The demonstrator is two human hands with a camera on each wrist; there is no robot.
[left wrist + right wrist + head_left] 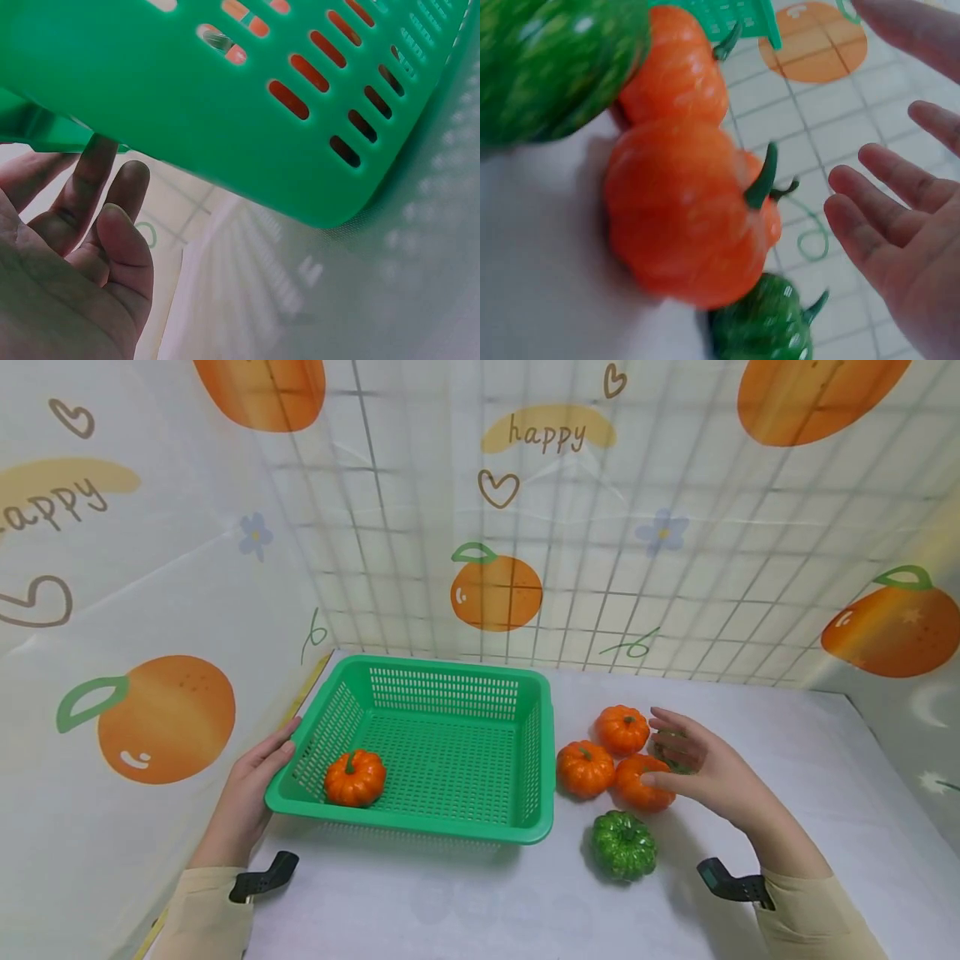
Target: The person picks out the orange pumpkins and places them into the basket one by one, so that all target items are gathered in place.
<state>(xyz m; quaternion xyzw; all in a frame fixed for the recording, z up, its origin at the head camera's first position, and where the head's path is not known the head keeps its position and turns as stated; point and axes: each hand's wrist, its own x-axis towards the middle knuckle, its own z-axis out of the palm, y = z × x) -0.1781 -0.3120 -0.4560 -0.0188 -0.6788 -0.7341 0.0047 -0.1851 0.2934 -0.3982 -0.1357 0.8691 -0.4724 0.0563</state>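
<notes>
A green plastic basket (pixel 438 831) with slotted walls stands on the table, an orange toy pumpkin (pixel 356 778) in its near left corner. My left hand (pixel 255 777) holds the basket's left rim; in the left wrist view its fingers (pixel 94 176) reach up under that rim. To the right of the basket, three more orange pumpkins (pixel 585 769) sit in a cluster, with a green pumpkin (pixel 625 847) in front. My right hand (pixel 708 768) hovers over the cluster's right side, fingers spread and holding nothing. It partly hides a second green pumpkin (pixel 765 322).
A white cover lies over the table (pixel 405 902). Behind it hangs a printed curtain (pixel 420 552) with a wire grid showing through. Similar printed sheets stand on the left and right sides, the left one close to my left arm.
</notes>
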